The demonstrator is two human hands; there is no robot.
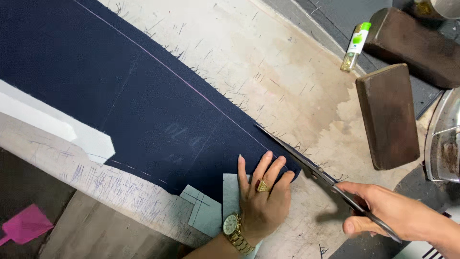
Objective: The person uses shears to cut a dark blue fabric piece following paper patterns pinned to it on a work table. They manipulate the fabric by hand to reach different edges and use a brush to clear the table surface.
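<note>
On the worn, ink-scratched cutting table (268, 62) lies a broad sheet of navy cloth (120, 96), matte and finely woven, with frayed threads bristling along its upper edge and a thin pale chalk line (182, 79) running just inside that edge. Faint chalk marks show on the cloth nearer its lower corner. The left hand (263, 201) lies flat on that corner of the cloth, fingers spread and pressed down, gripping nothing; it wears a gold ring and a gold metal watch (235, 230). Partly under this hand, at the cloth's lower border, rest grey-blue paper pieces (203, 213), angular and thin. A white strip of lining (57, 127) with a slanted end lies against the cloth's left border. The right hand (393, 211), just off the cloth's right corner, is closed through the handles of long steel scissors (311, 168); the blades are slightly parted, their tips reaching the frayed edge beside the chalk line, close to the left fingertips. Beyond the cloth's upper right, well apart from it, stand two dark, smooth-worn wooden blocks (388, 117), a small glass bottle with a green cap (355, 45), and part of a metal iron (443, 139). Below the cloth's left end lies a flat pink plastic piece (26, 224)
</note>
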